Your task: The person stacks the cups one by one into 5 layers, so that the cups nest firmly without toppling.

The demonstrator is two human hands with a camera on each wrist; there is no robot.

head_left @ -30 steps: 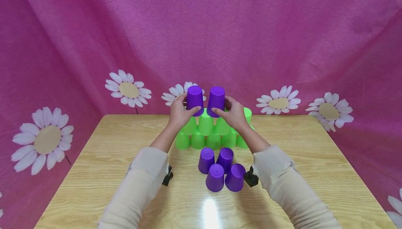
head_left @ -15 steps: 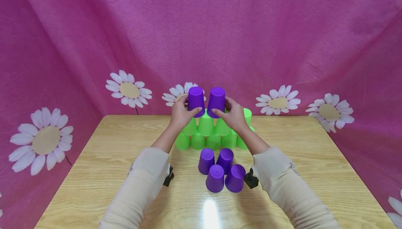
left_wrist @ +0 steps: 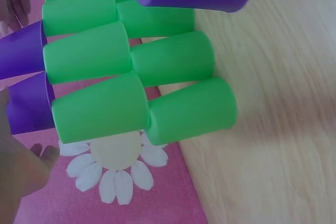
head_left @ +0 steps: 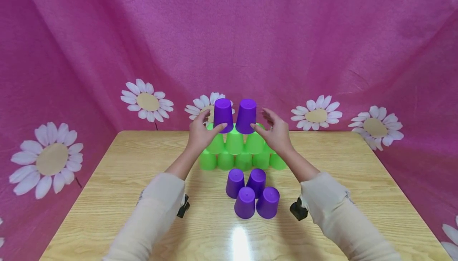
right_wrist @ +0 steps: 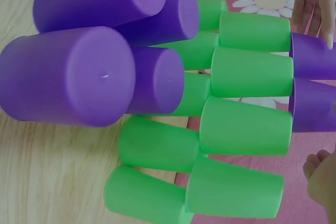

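Note:
Two upside-down purple cups, the left one (head_left: pixel 223 115) and the right one (head_left: pixel 247 116), rest side by side on the upper row of green cups (head_left: pixel 234 141). My left hand (head_left: pixel 200 134) is spread beside the left cup, its thumb tip overlapping that cup's lower side in the head view. On the other side, my right hand (head_left: pixel 277 135) has its fingers spread away from the right cup, thumb tip at the cup's lower edge. In the right wrist view, a gap separates my right hand (right_wrist: pixel 323 184) from the nearer purple cup (right_wrist: pixel 315 106).
A lower row of green cups (head_left: pixel 225 161) supports the upper one. Nearer on the wooden table (head_left: pixel 136 197), several upside-down purple cups (head_left: pixel 245 203) stand in a cluster between my forearms. Behind the table hangs a pink cloth (head_left: pixel 229 42) with white flowers.
Both hands have let go of the purple cups and moved outward, left hand to the left and right hand to the right. The two cups stay on the green stack.

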